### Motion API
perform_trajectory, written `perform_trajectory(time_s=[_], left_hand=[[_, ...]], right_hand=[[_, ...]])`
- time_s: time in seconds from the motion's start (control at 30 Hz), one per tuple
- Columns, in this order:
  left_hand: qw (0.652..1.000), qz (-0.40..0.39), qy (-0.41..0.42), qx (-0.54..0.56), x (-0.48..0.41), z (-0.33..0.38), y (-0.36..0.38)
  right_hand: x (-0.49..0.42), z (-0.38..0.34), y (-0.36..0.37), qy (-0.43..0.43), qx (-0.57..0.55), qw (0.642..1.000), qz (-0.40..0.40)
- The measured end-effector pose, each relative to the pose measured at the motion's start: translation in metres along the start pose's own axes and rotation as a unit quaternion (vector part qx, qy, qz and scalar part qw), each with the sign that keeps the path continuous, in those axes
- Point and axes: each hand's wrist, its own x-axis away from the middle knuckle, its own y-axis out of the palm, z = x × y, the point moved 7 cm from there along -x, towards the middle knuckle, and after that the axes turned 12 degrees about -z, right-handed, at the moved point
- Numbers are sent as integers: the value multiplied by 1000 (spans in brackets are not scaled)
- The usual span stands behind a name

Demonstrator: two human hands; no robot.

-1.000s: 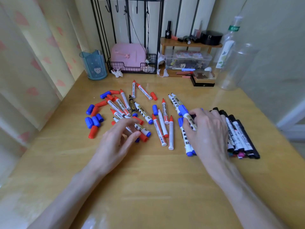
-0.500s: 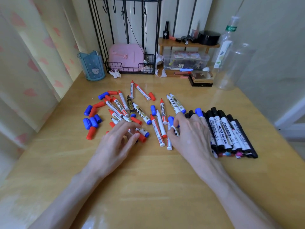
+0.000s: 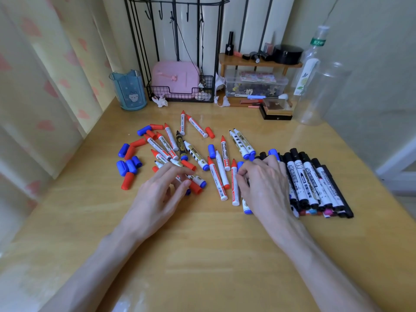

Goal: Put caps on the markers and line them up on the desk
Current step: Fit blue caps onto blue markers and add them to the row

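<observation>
At the far left a blue cup [image 3: 128,91] stands near the curtain, and in front of it loose caps [image 3: 127,166], red and blue, lie scattered on the surface [image 3: 202,255]. Next comes a jumble of markers [image 3: 167,144] pointing every which way, many with their red tips bare, a black one among them. The left hand [image 3: 157,194] rests palm down over the near edge of that jumble, its grip apart: the fingers stretch out loosely, the tips touching the markers beneath. Just to its right a few red markers lie roughly side by side. The right hand [image 3: 265,185] is palm down beside them, its grip clamped on a blue marker [image 3: 240,165], fingers curled over the barrel, which lies flat on the surface with its cap on. Past it, a row of black markers [image 3: 315,185] lies lined up, capped and touching one another. A clear bottle [image 3: 319,86] stands at the back right.
</observation>
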Motion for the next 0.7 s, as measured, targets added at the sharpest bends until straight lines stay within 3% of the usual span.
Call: perform_trajectory(time_s=[0.33, 0.53, 0.7], left_hand=[[999, 32, -3, -15, 0, -10, -7], [999, 28, -5, -36, 0, -12, -6], [998, 49, 2, -27, -2, -15, -9]], right_hand=[[-7, -3, -8, -17, -12, 1000, 17], [-21, -32, -2, -81, -109, 989, -61], [-41, -38, 6, -81, -183, 973, -113]])
